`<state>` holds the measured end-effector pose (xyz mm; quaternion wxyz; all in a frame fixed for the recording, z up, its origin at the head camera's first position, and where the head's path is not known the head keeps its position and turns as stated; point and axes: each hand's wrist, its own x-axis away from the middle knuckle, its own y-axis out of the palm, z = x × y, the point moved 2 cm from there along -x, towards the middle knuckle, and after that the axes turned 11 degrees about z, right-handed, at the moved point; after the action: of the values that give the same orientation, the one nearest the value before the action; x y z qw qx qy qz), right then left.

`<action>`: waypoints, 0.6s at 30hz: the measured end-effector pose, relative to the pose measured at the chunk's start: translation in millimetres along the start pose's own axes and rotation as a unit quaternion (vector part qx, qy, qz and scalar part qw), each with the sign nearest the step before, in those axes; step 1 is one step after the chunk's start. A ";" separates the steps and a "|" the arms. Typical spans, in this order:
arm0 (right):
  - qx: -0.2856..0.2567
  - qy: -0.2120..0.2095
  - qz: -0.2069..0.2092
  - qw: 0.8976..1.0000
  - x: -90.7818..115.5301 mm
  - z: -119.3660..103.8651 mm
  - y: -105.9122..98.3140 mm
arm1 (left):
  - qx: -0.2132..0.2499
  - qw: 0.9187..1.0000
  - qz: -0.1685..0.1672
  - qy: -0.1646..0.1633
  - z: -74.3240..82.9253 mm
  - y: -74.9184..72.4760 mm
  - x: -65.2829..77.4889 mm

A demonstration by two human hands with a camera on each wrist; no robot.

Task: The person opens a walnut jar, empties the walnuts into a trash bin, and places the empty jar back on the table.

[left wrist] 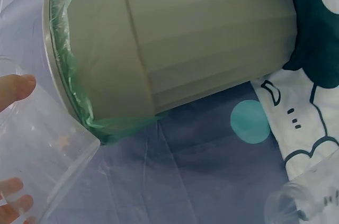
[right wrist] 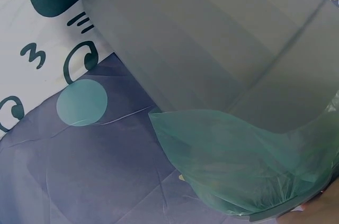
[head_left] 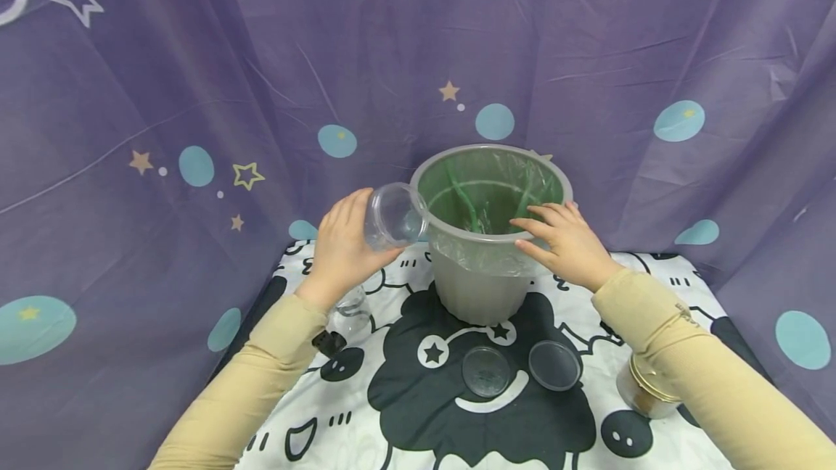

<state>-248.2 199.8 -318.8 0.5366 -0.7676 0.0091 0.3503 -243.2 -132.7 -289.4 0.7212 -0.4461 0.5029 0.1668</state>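
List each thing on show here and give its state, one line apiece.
Clear jar: tilted, held by the left hand
Bin: upright, lined
Green bag: lining the bin, hanging over outside
Right hand: fingers spread, at the bin
Left lid: flat, loose
Right lid: flat, loose
Gold-rimmed jar: seemingly upright, partly hidden
Clear container: partly hidden, pose unclear

The sleeves [head_left: 261, 368] on my arms are pale yellow. The bin [head_left: 480, 292] is plain grey, its liner [right wrist: 238, 160] a see-through green. The jar [head_left: 392, 217] I hold is clear and colourless, while another container [head_left: 643, 394] shows a gold rim. Beneath lies a white cloth [head_left: 355, 434] with black cartoon shapes (one big black cloud [head_left: 411, 412] wears dark stars for eyes). My purple curtain [head_left: 588, 35] carries turquoise ovals, tan stars, and white and yellow star outlines.
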 end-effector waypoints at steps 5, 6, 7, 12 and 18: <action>0.002 -0.001 0.005 1.000 0.0 0.0 -0.1 | 0.007 1.000 -0.001 -0.019 -2.7 0.9 14.1; 0.002 -0.001 0.006 1.000 0.1 0.0 -0.2 | 0.009 1.000 -0.001 -0.022 -3.1 1.4 16.9; 0.003 0.001 0.006 1.000 0.2 0.0 -0.1 | 0.010 1.000 -0.002 -0.025 -3.5 1.9 19.7; 0.003 0.003 0.007 1.000 0.5 0.4 0.6 | 0.015 0.998 -0.008 -0.053 -5.6 5.5 35.1; 0.004 0.002 0.008 1.000 0.4 0.8 1.7 | 0.022 0.995 -0.011 -0.092 -7.9 10.3 54.1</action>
<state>-248.9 199.9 -320.6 0.5371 -0.7659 0.0178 0.3529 -231.2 -144.8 -342.4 0.7758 -0.4187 0.4329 0.1880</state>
